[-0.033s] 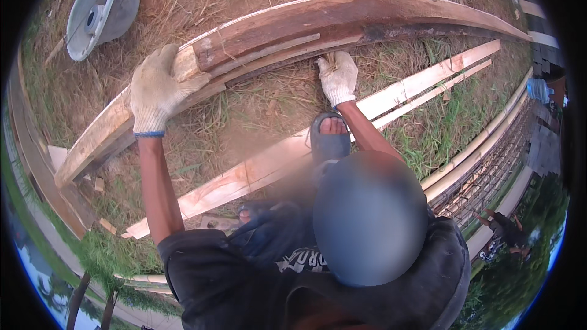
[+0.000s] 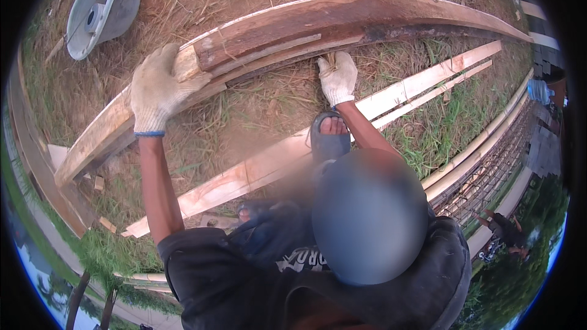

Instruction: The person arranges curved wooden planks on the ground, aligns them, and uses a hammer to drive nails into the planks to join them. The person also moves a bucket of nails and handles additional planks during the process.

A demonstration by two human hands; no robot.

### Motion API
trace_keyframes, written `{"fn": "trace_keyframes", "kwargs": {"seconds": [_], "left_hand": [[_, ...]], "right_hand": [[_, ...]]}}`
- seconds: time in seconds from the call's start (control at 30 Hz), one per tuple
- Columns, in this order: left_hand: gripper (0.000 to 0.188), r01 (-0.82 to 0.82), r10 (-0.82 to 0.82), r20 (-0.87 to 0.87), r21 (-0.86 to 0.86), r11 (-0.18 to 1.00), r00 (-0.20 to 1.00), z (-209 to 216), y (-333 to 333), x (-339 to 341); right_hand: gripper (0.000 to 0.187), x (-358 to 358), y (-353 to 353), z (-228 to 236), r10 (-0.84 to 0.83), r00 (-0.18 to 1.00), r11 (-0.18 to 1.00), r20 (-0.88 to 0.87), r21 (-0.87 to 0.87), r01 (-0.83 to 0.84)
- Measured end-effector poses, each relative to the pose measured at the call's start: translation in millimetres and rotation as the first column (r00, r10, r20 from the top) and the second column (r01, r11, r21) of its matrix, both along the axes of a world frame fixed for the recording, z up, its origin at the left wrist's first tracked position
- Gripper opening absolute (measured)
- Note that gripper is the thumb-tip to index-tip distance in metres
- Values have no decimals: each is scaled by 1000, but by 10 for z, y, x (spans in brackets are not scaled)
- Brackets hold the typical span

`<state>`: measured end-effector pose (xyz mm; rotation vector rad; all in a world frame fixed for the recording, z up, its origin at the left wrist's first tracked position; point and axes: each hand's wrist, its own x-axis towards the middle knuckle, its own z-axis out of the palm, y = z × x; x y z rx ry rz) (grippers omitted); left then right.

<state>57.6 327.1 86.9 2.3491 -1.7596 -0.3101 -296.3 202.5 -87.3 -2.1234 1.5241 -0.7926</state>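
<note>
Timber [image 2: 293,33] lies under the clasping left grip [image 2: 157,88], beside the curled right grip [image 2: 338,78], contents unclear.

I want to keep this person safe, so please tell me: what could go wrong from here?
Pinched fingers: the gloved left hand is at the end of the brown timber, and it might get caught if the wood pieces there shift.
Hurt toes: the open-toed shoe leaves the toes bare, and a dropped piece could strike them.
Tripping: a pale board lies by the feet and may catch a step.
</note>
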Motion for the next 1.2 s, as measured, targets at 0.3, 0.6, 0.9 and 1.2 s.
{"fn": "trace_keyframes", "kwargs": {"seconds": [0.3, 0.6, 0.9, 1.2], "left_hand": [[80, -22, 18, 45, 86, 996, 999, 80, -4, -65], [86, 1, -5, 36, 112, 994, 999, 74, 39, -12], [87, 3, -7, 41, 107, 994, 999, -3, 70, 32], [88, -2, -1, 17, 134, 991, 1000, 88, 90, -55]], "right_hand": [[27, -40, -52, -134, 21, 1000, 999, 10, 42, -22], [37, -54, -21, 138, 88, 996, 982, -25, 172, -83], [66, -282, 89, 167, 1, 1000, 951, 18, 310, -7], [69, -304, 119, 231, -3, 1000, 932, -15, 362, 8]]}}
